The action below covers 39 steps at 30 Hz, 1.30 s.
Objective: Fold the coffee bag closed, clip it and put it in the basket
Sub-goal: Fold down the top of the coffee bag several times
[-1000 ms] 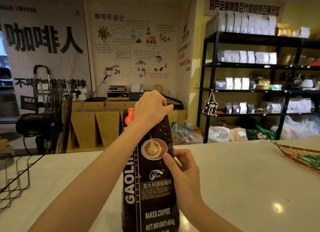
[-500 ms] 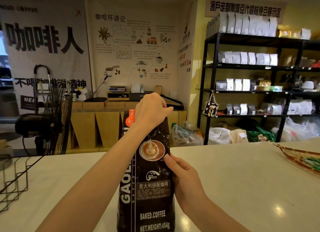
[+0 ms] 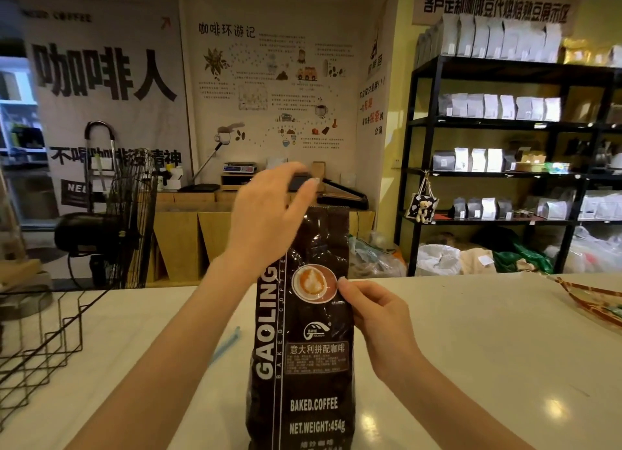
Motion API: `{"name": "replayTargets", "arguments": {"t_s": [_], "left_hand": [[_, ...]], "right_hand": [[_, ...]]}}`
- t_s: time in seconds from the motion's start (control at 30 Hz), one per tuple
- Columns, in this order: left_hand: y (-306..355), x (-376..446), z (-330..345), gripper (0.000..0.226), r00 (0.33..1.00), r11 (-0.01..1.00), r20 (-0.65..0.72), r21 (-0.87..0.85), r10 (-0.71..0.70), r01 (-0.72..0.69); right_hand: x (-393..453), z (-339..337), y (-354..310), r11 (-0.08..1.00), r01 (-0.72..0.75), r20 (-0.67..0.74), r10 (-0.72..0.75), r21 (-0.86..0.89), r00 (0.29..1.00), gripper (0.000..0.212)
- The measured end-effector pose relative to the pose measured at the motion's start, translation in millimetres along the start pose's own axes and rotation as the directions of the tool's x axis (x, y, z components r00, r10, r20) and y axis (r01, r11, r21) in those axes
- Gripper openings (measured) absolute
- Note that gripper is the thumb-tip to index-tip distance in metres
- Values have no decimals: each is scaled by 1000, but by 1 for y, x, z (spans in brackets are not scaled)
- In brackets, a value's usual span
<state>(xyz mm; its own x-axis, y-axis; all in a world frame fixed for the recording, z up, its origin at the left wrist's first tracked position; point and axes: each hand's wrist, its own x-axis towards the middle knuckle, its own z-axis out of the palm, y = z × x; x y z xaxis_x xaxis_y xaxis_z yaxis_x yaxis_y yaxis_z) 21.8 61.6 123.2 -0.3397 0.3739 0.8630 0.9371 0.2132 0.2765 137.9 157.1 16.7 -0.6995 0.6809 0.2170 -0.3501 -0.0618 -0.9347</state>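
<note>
A tall dark coffee bag [image 3: 303, 365] printed "GAOLING BAKED.COFFEE" stands upright on the white counter, its top edge straight up and unfolded. My left hand [image 3: 266, 214] hovers at the bag's upper left with fingers spread, covering that corner and holding nothing. My right hand [image 3: 377, 318] pinches the bag's right edge at mid height. A pale blue clip [image 3: 226, 345] lies on the counter just left of the bag, partly behind my left forearm. The black wire basket [image 3: 60, 328] sits at the counter's left edge.
A woven tray [image 3: 592, 298] with packets rests at the counter's far right. A black fan [image 3: 111, 227] stands behind the basket. Black shelving [image 3: 505, 173] with white bags fills the right background beyond the white counter [image 3: 471, 365].
My left hand has released the bag's top and lifted with fingers spread; the top now stands straight. My right hand slid up the bag's right edge.
</note>
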Motion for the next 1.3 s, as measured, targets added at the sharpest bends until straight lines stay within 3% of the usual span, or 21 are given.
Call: {"name": "replayTargets", "arguments": {"t_s": [0.07,0.13,0.2,0.23,0.3,0.37,0.5,0.6,0.73,0.93,1.07,1.3], "left_hand": [[-15,-23,-12,52,954,935,85,-191,-287,299],[-27,-44,-13,64,772,654,371,-410,-517,635],[-37,-60,-8,67,625,347,579,-525,-524,777],[-39,-67,-6,60,611,275,608,-558,-506,783],[-37,-76,-4,40,649,282,585,-598,-487,750],[-36,-79,-2,35,681,305,542,-625,-493,719],[-33,-78,-2,44,747,342,467,-684,-474,644],[-36,-78,-4,54,808,389,417,-722,-416,572],[-39,-78,-4,57,833,382,406,-751,-377,539],[-37,-78,-1,34,813,409,420,-712,-403,570],[-36,-78,-4,52,783,389,520,-680,-341,621],[-39,-76,-7,60,772,468,505,-614,-385,635]], "right_hand": [[0,0,1,999,26,-12,-27,-21,1000,14],[0,2,0,997,57,-11,-57,-45,998,9],[1,4,-2,992,97,-5,-98,-79,995,7],[4,5,-4,990,108,-3,-108,-87,994,7],[13,7,-11,994,85,2,-85,-69,996,10],[23,10,-21,997,64,20,-64,-38,998,10],[30,15,-33,973,229,95,-227,-16,969,11],[29,16,-32,933,348,172,-329,-96,929,11],[31,11,-33,930,336,269,-289,-151,919,25],[34,-3,-38,947,266,445,-163,-178,881,48],[37,-9,-41,946,252,481,-128,-202,867,50],[39,-10,-39,947,251,494,-123,-202,861,35]]}}
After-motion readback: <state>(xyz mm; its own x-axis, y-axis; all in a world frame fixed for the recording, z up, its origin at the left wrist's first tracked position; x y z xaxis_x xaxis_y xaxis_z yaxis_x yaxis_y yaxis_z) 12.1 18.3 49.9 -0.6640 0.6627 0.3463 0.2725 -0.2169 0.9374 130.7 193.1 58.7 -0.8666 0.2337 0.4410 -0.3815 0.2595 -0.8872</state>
